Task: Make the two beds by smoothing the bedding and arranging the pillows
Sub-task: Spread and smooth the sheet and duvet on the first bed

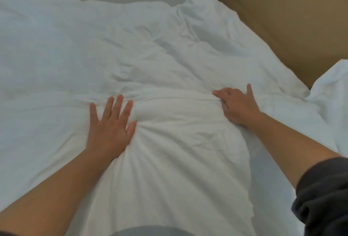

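White crumpled duvet [169, 164] gets smoothed: left hand [109, 132] flat, fingers apart, right hand [237, 105] gripping a fold; next, pull it straight.

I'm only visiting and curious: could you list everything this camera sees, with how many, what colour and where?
duvet: one, white, wrinkled, spread over most of the bed
pillow: one, white, upper right, beside the tan panel
tan panel: one, tan, upper right corner
other bedding: one heap, white, right edge
sleeve: one, dark grey, lower right, pushed up the right arm
left hand: one, centre left, flat on the duvet with fingers straight and spread
right hand: one, centre right, on a bunched fold of the duvet; whether it grips the fold is unclear
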The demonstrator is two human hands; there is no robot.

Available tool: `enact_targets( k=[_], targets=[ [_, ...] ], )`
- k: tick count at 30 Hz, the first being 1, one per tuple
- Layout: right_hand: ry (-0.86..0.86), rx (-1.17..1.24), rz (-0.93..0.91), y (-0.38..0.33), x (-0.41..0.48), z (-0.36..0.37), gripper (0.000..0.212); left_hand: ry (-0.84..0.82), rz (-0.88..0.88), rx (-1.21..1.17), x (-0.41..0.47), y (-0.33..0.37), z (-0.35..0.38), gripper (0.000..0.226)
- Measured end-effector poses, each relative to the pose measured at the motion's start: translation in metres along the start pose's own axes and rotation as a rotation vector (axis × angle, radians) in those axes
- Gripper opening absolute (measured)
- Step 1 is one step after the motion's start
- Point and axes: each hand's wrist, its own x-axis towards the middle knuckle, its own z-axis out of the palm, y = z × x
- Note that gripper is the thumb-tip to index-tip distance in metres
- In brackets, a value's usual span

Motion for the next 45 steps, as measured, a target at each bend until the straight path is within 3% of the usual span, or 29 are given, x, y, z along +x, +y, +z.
enact_targets(
  k=[5, 7, 9, 11, 13, 15, 16, 19, 20, 25, 39, 45],
  targets=[
    [-0.314, -0.233, 0.269, 0.096, -0.013, -0.022, 0.022, -0.070, -0.156, -0.098, 0.011, 0.029, -0.030, 0.059],
    [-0.319, -0.298, 0.277, 0.109, -0.024, -0.022, 0.010, -0.043, -0.154, -0.219, 0.020, 0.053, -0.046, 0.056],
    [-0.177, -0.367, 0.258, 0.110, -0.028, -0.023, 0.006, -0.016, -0.081, -0.253, 0.031, 0.073, -0.057, 0.047],
    [0.087, -0.327, 0.278, 0.107, -0.015, -0.037, 0.011, -0.018, 0.010, -0.204, 0.045, 0.084, -0.066, 0.032],
    [0.375, -0.124, 0.319, 0.098, 0.015, -0.060, 0.019, 0.047, 0.014, -0.193, 0.058, 0.087, -0.070, 0.022],
    [0.519, 0.034, 0.319, 0.084, 0.044, -0.075, 0.023, 0.151, -0.054, -0.203, 0.064, 0.088, -0.065, 0.018],
    [0.489, 0.069, 0.315, 0.075, 0.053, -0.068, 0.027, 0.162, -0.088, -0.205, 0.061, 0.089, -0.058, 0.019],
    [0.171, 0.206, 0.374, 0.059, 0.039, -0.002, 0.082, 0.120, -0.104, -0.180, 0.047, 0.090, -0.028, 0.040],
    [0.109, 0.222, 0.402, 0.060, 0.030, 0.021, 0.091, 0.107, -0.093, -0.160, 0.044, 0.088, -0.020, 0.048],
    [-0.023, 0.138, 0.529, 0.063, 0.052, 0.054, 0.057, 0.141, -0.099, -0.104, 0.044, 0.073, -0.003, 0.056],
    [-0.070, 0.014, 0.585, 0.055, 0.069, 0.055, 0.064, 0.198, -0.079, -0.132, 0.073, 0.065, 0.019, 0.052],
    [-0.090, -0.011, 0.573, 0.055, 0.065, 0.058, 0.066, 0.146, -0.076, -0.101, 0.072, 0.063, 0.017, 0.053]
  ],
)
